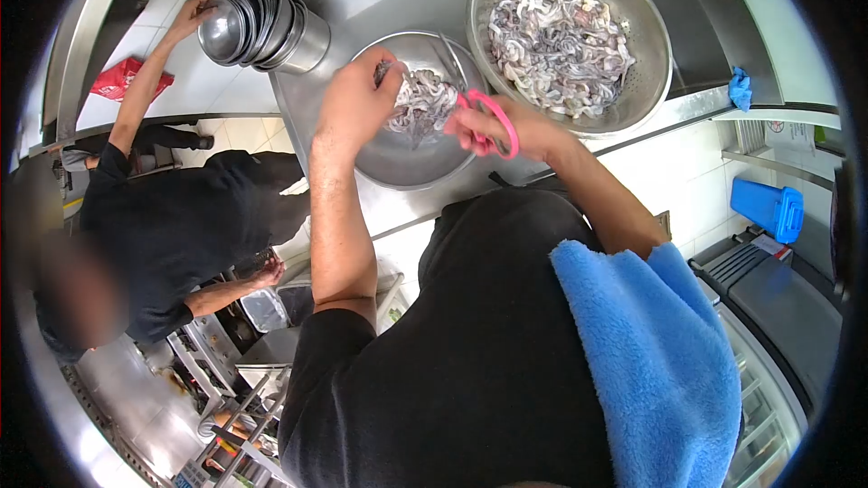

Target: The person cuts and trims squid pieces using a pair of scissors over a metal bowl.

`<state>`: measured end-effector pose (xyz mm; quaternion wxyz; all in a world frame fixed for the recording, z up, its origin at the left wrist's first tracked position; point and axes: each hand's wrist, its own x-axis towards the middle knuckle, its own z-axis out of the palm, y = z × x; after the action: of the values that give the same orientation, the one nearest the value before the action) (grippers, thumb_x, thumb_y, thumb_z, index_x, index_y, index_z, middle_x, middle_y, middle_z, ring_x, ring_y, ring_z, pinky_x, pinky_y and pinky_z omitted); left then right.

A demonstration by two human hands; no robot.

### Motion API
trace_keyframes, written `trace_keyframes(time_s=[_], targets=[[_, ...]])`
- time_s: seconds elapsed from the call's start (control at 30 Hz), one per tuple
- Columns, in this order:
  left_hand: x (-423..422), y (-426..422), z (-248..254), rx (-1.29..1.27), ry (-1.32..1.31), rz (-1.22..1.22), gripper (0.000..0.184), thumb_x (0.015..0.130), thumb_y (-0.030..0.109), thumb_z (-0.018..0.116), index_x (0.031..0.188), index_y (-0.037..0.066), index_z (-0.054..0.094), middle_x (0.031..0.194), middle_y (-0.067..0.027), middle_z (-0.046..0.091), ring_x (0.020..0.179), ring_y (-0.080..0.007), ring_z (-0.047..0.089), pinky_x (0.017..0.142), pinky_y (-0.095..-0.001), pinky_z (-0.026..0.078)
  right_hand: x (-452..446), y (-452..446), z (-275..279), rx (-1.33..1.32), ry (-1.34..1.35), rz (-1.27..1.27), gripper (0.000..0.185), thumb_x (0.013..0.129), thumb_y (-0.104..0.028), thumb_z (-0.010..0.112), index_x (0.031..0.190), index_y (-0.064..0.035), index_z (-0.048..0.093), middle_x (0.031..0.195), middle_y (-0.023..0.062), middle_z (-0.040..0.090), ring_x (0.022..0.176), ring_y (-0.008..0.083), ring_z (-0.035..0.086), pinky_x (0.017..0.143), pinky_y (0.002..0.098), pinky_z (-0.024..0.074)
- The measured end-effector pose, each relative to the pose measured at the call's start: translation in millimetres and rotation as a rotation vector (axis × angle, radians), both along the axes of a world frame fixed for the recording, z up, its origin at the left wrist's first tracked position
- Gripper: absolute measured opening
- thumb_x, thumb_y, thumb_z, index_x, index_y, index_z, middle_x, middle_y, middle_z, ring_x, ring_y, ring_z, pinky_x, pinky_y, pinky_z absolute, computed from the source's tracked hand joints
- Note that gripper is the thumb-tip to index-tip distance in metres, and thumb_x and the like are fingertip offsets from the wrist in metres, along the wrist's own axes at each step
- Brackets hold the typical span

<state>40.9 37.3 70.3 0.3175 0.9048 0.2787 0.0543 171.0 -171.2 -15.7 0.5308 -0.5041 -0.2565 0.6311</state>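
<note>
My left hand (357,99) is closed on a bunch of squid tentacles (419,107), greyish and wet, held over a wide metal bowl (407,172). In my right hand (506,126) is a pair of scissors (504,117) with pink handles, fingers through the loops. Its blades point up and away, along the bowl's right side near the squid. To the right stands a large perforated metal colander (665,54) heaped with more squid pieces (561,50).
Stacked metal bowls (262,32) stand at the upper left, touched by a co-worker's hand (194,14). That co-worker in black (181,217) is close on my left. A blue towel (655,352) hangs over my shoulder. A blue bin (767,210) is at the right.
</note>
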Motion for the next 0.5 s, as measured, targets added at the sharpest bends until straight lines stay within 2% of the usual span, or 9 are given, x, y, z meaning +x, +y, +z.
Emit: trace_keyframes(time_s=[0.03,0.17,0.27,0.3,0.43,0.5], targets=[[3,0,6,0.003,0.01,0.017,0.026,0.099,0.026,0.066,0.113,0.004,0.069,0.078,-0.0156,0.066,0.071,-0.0244,0.063,0.07,-0.037,0.051,-3,-5,-11,0.087,0.044,0.082,0.069,0.101,-0.068,0.055,0.116,-0.0022,0.069,0.086,0.0003,0.064,0.074,0.0086,0.058,0.065,0.0235,0.0466],[7,5,17,-0.005,-0.087,0.069,0.025,0.098,0.024,0.067,0.108,0.002,0.069,0.073,-0.0146,0.065,0.066,-0.0217,0.061,0.065,-0.0363,0.049,-15,-8,-10,0.201,0.035,0.247,0.081,0.1,-0.078,0.039,0.117,-0.0047,0.068,0.093,0.0032,0.063,0.078,0.0107,0.058,0.069,0.025,0.0468],[4,7,18,-0.129,-0.146,0.035,0.023,0.099,0.024,0.067,0.107,0.002,0.069,0.07,-0.0071,0.061,0.066,-0.0136,0.055,0.063,-0.0322,0.046,-22,-3,-4,0.211,0.118,0.232,0.083,0.099,-0.08,0.038,0.119,-0.0052,0.067,0.092,0.0026,0.063,0.077,0.0105,0.057,0.069,0.0247,0.0465],[2,6,16,-0.245,-0.172,0.016,0.021,0.101,0.022,0.067,0.107,0.002,0.069,0.073,0.0005,0.059,0.067,-0.0081,0.051,0.063,-0.0282,0.044,-23,-1,-1,0.244,0.114,0.203,0.085,0.098,-0.082,0.037,0.12,-0.0053,0.066,0.092,0.0025,0.062,0.076,0.01,0.056,0.068,0.0245,0.0458],[-15,-3,9,-0.447,-0.2,-0.017,0.017,0.104,0.023,0.065,0.111,0.007,0.068,0.077,0.0048,0.059,0.062,-0.002,0.046,0.056,-0.0208,0.037,-21,11,5,0.319,0.164,0.144,0.086,0.097,-0.083,0.036,0.119,-0.0059,0.066,0.09,0.0017,0.061,0.075,0.0091,0.055,0.064,0.0235,0.0434],[-24,-5,4,-0.615,-0.182,0.058,0.017,0.104,0.023,0.066,0.112,0.008,0.068,0.077,0.0053,0.058,0.061,-0.0027,0.046,0.056,-0.0204,0.037,-19,18,10,0.328,0.194,0.116,0.086,0.096,-0.084,0.037,0.116,-0.0063,0.066,0.087,0.0009,0.06,0.073,0.0086,0.053,0.062,0.023,0.0419]])
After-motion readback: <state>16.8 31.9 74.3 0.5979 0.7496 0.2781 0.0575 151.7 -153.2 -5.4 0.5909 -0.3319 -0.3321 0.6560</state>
